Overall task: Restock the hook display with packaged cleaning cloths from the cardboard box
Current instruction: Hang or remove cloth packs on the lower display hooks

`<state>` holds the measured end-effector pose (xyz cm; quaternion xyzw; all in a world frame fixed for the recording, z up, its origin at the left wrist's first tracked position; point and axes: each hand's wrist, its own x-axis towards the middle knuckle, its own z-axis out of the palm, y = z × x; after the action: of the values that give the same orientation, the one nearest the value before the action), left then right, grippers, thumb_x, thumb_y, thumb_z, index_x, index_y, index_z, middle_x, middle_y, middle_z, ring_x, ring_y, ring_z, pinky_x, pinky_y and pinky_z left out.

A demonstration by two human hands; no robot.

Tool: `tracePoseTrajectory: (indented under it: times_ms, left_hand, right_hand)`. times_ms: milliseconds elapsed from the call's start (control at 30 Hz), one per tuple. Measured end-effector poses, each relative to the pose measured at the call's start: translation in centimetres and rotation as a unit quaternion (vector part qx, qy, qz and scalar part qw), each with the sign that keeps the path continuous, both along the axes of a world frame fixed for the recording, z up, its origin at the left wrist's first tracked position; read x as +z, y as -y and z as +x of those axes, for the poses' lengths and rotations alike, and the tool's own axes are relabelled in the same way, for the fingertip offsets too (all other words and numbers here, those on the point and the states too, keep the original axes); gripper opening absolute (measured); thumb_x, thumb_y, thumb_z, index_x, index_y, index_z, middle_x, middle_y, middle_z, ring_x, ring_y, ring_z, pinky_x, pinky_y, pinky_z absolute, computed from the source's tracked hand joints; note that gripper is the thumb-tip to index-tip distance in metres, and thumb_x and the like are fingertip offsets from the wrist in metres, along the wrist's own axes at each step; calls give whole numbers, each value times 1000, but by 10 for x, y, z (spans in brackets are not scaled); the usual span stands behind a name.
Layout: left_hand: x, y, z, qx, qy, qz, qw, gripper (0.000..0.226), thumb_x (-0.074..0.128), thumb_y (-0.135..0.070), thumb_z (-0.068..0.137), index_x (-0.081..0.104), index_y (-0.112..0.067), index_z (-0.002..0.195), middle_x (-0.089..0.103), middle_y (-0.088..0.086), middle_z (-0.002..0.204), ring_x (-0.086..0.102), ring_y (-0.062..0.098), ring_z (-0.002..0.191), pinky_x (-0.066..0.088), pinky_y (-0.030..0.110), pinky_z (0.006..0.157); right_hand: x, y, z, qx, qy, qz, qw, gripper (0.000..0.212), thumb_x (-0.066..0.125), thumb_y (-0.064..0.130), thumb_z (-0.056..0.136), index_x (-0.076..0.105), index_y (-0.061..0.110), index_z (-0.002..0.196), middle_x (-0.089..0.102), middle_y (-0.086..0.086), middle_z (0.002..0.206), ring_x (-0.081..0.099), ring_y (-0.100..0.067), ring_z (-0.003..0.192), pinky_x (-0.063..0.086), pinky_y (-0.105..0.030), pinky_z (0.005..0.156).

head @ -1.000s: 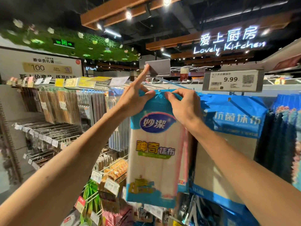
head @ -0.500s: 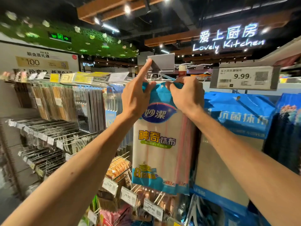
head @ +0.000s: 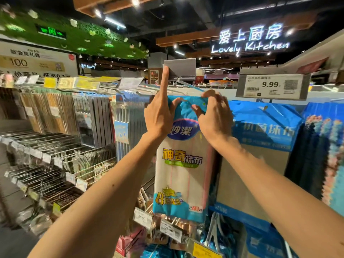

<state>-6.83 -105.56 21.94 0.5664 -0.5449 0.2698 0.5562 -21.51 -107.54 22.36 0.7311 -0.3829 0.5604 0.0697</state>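
While both hands pinch its blue header, left hand (head: 158, 116) with index raised, right hand (head: 214, 116) curled, cloth pack (head: 181, 164) sits at hook (head: 189, 86), left of blue packs (head: 264, 127). We judge it light, floppy, slippery film; grip beside hang hole.

"Lovely Kitchen" sign (head: 250, 46), "9.99" price tag (head: 271, 86)

The cloth pack (head: 180, 174) is coloured blue at top and bottom, with a cream middle crossed by thin pink stripes, yellow lettering and a dark blue oval. The bigger pack (head: 260, 127) beside it is printed blue around a beige panel. The price tag (head: 271, 86) is white, marked in black.
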Motion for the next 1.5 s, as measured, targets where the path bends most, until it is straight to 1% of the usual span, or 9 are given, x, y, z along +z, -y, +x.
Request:
tracePoseTrajectory:
  times_ms: [200,333,433,533,633,800,1100,1333,1500]
  left_hand:
    - [-7,-36,14,49,53,80,994,72,62,-20,94,24,-30,155,53,19,117,48,27,100,43,37,79]
    - [-17,-99,9,80,80,157,981,20,60,-23,96,69,-12,111,63,14,108,59,25,93,53,38,73]
    - [-39,-166,-1,115,75,248,959,18,61,-34,94,68,-17,91,71,4,82,63,24,69,55,35,64]
    - [-82,-249,-17,173,92,337,921,21,63,-41,92,65,-21,85,65,2,74,59,27,67,44,31,56]
    - [-137,-346,-33,227,83,436,867,20,62,-42,91,62,-22,86,65,4,76,61,31,71,36,31,54]
    - [-226,-518,-52,316,-57,557,766,20,59,-47,93,58,-27,95,68,-3,89,65,26,85,48,33,64]
    - [-389,-772,-24,404,-391,638,526,24,54,-40,95,63,-24,110,68,4,116,62,27,110,48,33,85]
    - [-492,-890,47,343,-587,595,429,37,56,-38,96,59,-14,124,57,14,134,54,29,122,43,30,94]
    - [-550,-933,102,363,-618,556,421,41,55,-31,97,53,-13,134,53,16,139,53,32,124,45,35,96]
  right_hand:
    - [-49,-11,-34,-5,2,-77,997,55,79,6,73,56,2,123,56,-24,117,43,-33,111,38,-42,95]
    - [-88,-46,-56,74,9,-19,997,26,77,19,77,63,12,97,63,-11,95,58,-34,90,45,-36,72]
    - [-121,-89,-65,175,-13,59,983,17,78,28,79,63,18,81,66,0,75,63,-26,70,52,-35,62]
    - [-162,-143,-70,264,-80,117,954,21,81,32,78,65,19,82,64,5,72,60,-17,66,48,-31,64]
    - [-212,-201,-59,373,-152,177,898,24,81,34,77,65,18,87,65,3,76,60,-17,71,47,-31,68]
    - [-292,-314,-12,521,-256,222,784,29,78,36,75,63,15,90,60,1,77,59,-23,72,43,-31,64]
    - [-387,-520,107,555,-533,186,612,31,58,45,93,61,22,114,66,1,110,61,-20,105,44,-28,79]
    - [-492,-649,199,492,-663,279,491,27,63,41,91,62,18,106,68,-3,110,63,-24,103,47,-30,77]
    - [-583,-711,242,423,-694,424,400,25,70,30,90,55,16,104,66,-1,111,63,-14,93,53,-25,68]
